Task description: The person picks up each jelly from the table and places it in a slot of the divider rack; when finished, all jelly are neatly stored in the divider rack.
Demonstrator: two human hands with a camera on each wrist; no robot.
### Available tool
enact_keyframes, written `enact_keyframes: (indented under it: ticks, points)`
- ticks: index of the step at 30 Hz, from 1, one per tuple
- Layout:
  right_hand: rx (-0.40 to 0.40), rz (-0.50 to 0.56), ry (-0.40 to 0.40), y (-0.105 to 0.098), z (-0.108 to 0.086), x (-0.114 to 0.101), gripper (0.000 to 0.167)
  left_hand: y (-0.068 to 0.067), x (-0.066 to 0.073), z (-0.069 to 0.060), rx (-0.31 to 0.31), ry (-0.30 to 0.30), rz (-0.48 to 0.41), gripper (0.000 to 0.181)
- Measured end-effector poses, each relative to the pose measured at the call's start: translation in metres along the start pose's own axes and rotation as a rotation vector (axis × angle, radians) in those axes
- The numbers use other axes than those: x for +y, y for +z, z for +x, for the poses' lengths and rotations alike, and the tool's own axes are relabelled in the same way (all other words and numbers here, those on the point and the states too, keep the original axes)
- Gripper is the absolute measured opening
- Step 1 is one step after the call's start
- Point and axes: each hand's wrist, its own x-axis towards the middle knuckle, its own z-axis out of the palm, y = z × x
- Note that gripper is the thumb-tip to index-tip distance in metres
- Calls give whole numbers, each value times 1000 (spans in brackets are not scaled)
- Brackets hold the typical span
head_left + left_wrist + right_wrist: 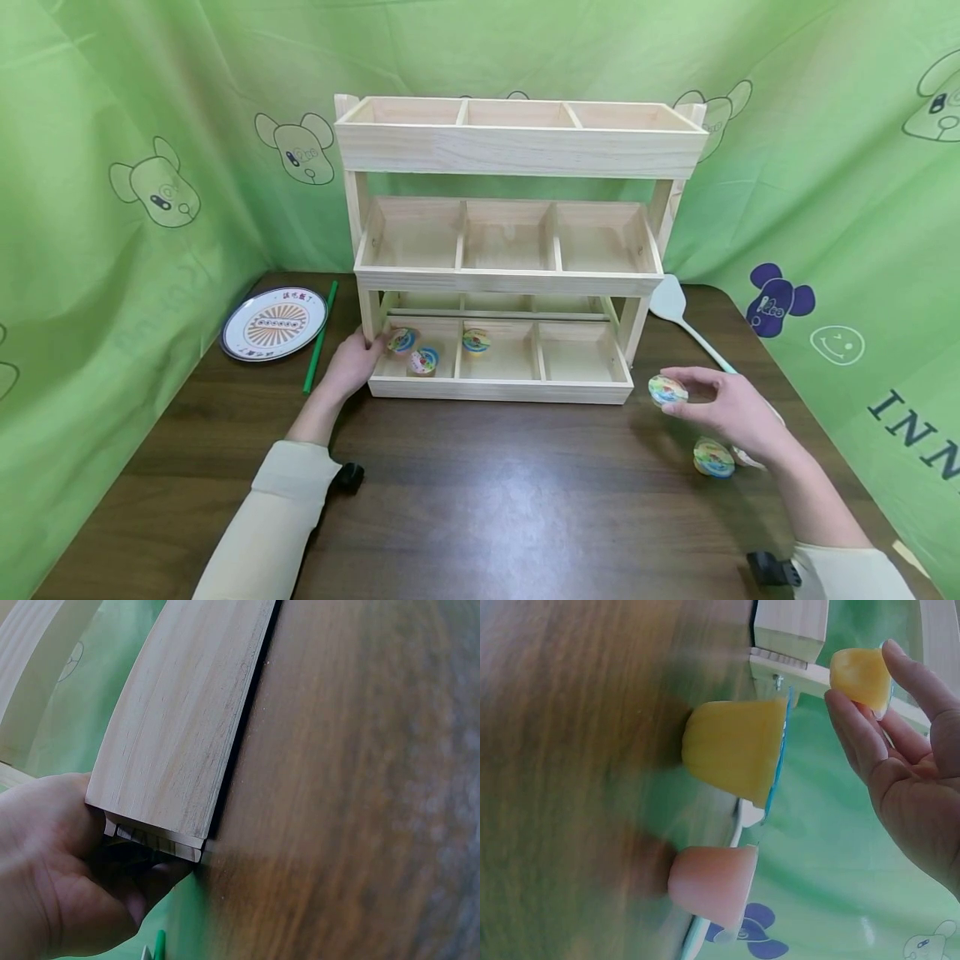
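Currently right hand (731, 412) pinches yellow cup (667, 390), just right of bottom tray (501, 391); left hand (351, 367), gripping tray's left end, farther from cup.

Your left hand (356, 362): some fingers hidden behind the shelf (501, 390) | Your right hand (735, 410) hides part of the white spatula (667, 298) near the table's (480, 492) right edge | Plate's (275, 323) middle words too tiny | Your sleeves (262, 525) cut off at bottom
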Motion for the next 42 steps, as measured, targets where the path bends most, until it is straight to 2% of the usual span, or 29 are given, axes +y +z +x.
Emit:
enact_keyframes:
  ticks: [18, 26, 35, 42]
  points:
    - [-22, 116, -51, 8, 11, -22, 53, 1, -1, -1, 7, -12, 14, 53]
    - [-32, 123, -66, 12, 18, -28, 57, 1, -1, 0, 2, -7, 0, 55]
    - [-25, 139, -183, 23, 32, -39, 52, 0, 2, -1, -2, -3, -6, 56]
    - [-77, 187, -205, 34, 48, -49, 53, 0, 2, -1, -2, -2, -3, 55]
